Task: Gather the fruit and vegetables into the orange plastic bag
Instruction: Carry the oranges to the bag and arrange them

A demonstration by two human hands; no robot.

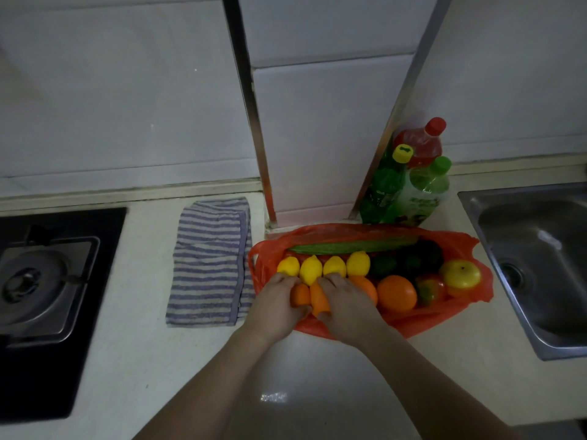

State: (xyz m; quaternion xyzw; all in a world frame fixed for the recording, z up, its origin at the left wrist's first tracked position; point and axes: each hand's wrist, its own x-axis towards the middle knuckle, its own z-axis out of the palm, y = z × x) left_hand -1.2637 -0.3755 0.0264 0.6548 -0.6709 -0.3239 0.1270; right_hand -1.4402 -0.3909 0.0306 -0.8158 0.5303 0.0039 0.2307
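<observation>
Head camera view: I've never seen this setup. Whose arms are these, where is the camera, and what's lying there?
No machine here: a person wears one camera on the head, looking down at their own hands. On the counter lies an orange bag holding lemons, a cucumber, oranges and more. The left hand grips a round piece, the right hand a long piece, both orange, at the bag's near edge. A towel, stove, bottles and sink are nearby.

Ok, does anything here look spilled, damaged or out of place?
Nothing stands out. Produce lies in tidy rows in the open orange bag; the left hand and right hand each grip a small orange piece; bottles stand upright; the striped towel is only slightly rumpled.
</observation>
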